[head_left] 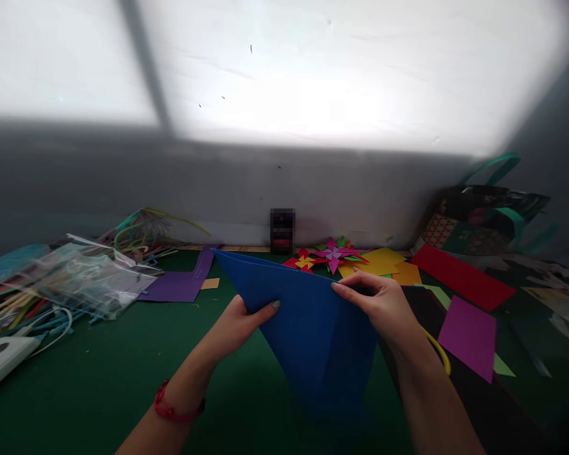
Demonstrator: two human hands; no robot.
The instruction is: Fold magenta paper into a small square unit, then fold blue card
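Note:
A large sheet of blue paper (308,316), folded over with a pointed corner at the upper left, is held up above the green tabletop. My left hand (244,319) grips its left edge, the thumb lying on the near face and the other fingers hidden behind. My right hand (379,300) pinches the upper edge toward the right between thumb and fingertips. The lower part of the sheet hangs down and looks dim and blurred.
Behind the sheet lie a pink paper flower (332,253) and yellow paper (379,260). Red paper (462,277) and magenta paper (469,338) are at right, near a patterned bag (469,234). Purple paper (175,285), clear plastic bags (109,275) and a white device (4,357) are at left.

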